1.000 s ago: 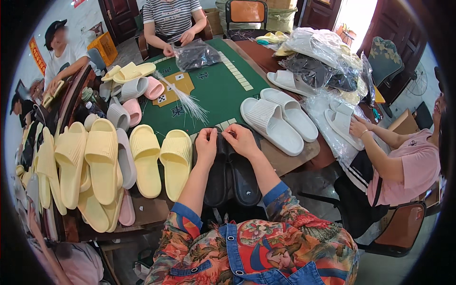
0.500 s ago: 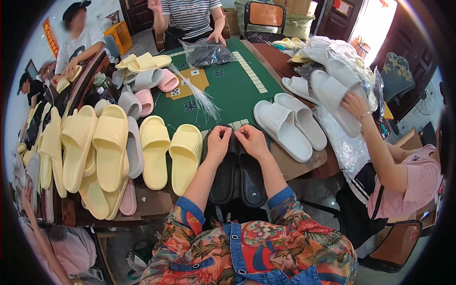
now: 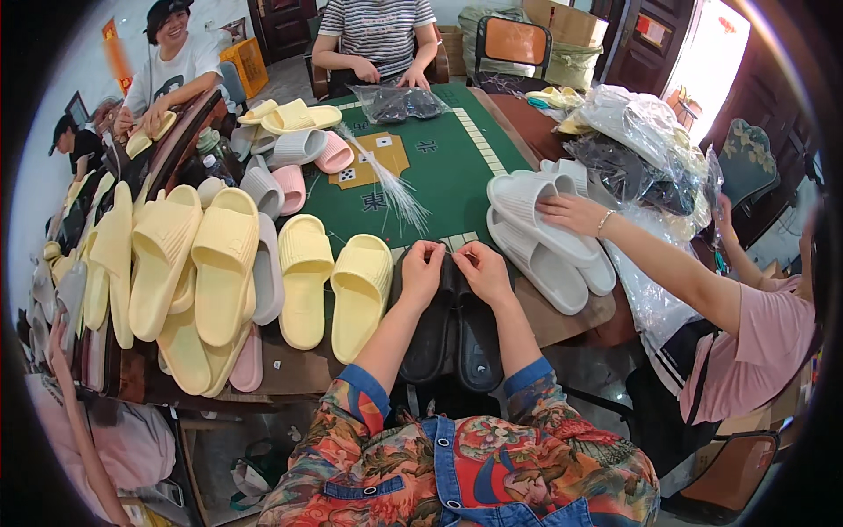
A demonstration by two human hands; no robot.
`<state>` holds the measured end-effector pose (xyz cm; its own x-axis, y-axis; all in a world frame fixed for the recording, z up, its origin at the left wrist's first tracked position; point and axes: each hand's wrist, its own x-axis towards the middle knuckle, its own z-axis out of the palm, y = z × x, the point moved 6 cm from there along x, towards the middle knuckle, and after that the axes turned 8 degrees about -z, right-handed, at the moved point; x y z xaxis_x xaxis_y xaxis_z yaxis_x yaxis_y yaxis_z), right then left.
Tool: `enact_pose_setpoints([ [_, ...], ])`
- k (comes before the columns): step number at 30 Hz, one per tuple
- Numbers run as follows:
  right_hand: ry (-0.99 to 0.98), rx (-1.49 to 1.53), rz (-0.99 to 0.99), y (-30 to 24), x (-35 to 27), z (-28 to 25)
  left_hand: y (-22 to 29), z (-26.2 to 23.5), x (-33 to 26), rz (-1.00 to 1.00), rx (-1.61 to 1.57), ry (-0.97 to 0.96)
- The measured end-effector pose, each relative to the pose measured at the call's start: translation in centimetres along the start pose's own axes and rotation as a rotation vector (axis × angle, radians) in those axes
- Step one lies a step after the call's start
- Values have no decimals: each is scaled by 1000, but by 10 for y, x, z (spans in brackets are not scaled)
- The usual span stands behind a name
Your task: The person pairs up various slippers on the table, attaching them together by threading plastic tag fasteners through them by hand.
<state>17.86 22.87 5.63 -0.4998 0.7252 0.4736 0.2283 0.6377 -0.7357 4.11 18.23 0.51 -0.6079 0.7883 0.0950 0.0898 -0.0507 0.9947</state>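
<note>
A pair of black slippers (image 3: 475, 342) lies side by side at the near edge of the table, directly in front of me. My left hand (image 3: 422, 274) and my right hand (image 3: 483, 274) meet over their far ends, thumbs and fingertips pinched close together. Whatever thin thing sits between the fingertips is too small to make out. To the left of my hands a yellow slipper (image 3: 362, 303) lies beside another yellow slipper (image 3: 305, 290). Beyond my hands, a bundle of thin white plastic strands (image 3: 391, 189) is spread on the green tabletop (image 3: 457, 180).
Several yellow slippers (image 3: 224, 272) are piled at the left. On the right, a co-worker's hand (image 3: 575, 215) rests on grey slippers (image 3: 531, 211). Bagged slippers (image 3: 645, 167) are heaped behind. Across the table a person in stripes handles a clear bag of dark slippers (image 3: 399, 105).
The right co-worker has brought a grey slipper left onto the grey slippers near me. The person in stripes has lowered a raised hand. My hands stay pinched over the black slippers.
</note>
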Motion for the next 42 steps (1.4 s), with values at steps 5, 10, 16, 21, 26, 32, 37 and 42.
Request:
enact_pose_setpoints([
  [5, 17, 51, 12, 11, -1, 0, 8, 5, 0, 53, 70, -17],
  [10, 124, -45, -148, -9, 2, -7, 15, 0, 0, 54, 55, 30],
  [16, 149, -45, -195, -87, -26, -54, 73, -36, -29, 402, 169, 175],
  [21, -270, -302, 17, -69, -60, -55, 66, -58, -70, 480, 447, 158],
  [26, -279, -299, 116, -40, -65, -8, 37, -48, -89, 419, 603, 27],
  [32, -175, -525, 141, -33, -61, 17, 31, -56, -93, 411, 514, -66],
  [37, -109, -463, 99, -56, -69, 8, 66, -75, -118, 470, 425, -38],
  [42, -28, -380, -53, -75, -66, 4, 100, -108, -137, 498, 287, 74],
])
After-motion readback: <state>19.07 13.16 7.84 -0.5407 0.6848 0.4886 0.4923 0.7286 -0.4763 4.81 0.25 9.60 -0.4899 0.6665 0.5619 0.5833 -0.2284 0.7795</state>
